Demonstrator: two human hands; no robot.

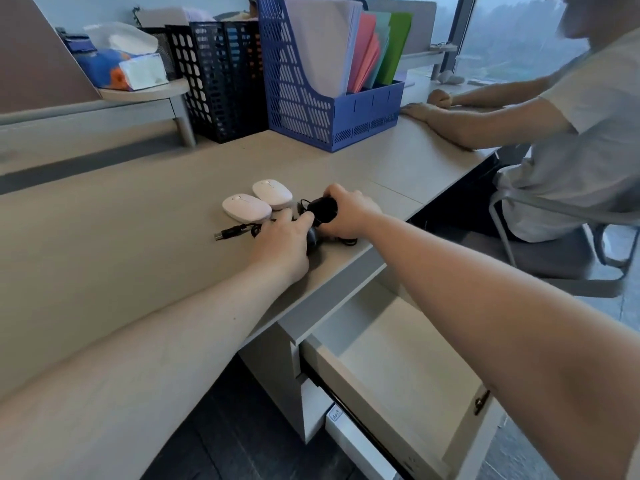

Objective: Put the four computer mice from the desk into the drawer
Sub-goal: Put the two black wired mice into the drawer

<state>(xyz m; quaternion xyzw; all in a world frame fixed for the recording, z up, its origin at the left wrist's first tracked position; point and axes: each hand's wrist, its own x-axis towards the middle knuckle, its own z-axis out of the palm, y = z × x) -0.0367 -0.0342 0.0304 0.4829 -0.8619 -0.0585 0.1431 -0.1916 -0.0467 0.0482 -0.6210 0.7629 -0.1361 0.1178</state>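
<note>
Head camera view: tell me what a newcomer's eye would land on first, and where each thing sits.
Both hands meet at the desk's near edge: the right hand grips a black wired mouse, and the left hand covers a second black mouse, its USB plug trailing left. Just behind them two white mice lie side by side. Below the edge, the open drawer shows nothing inside.

Matt woodgrain desk, glossy white mice
</note>
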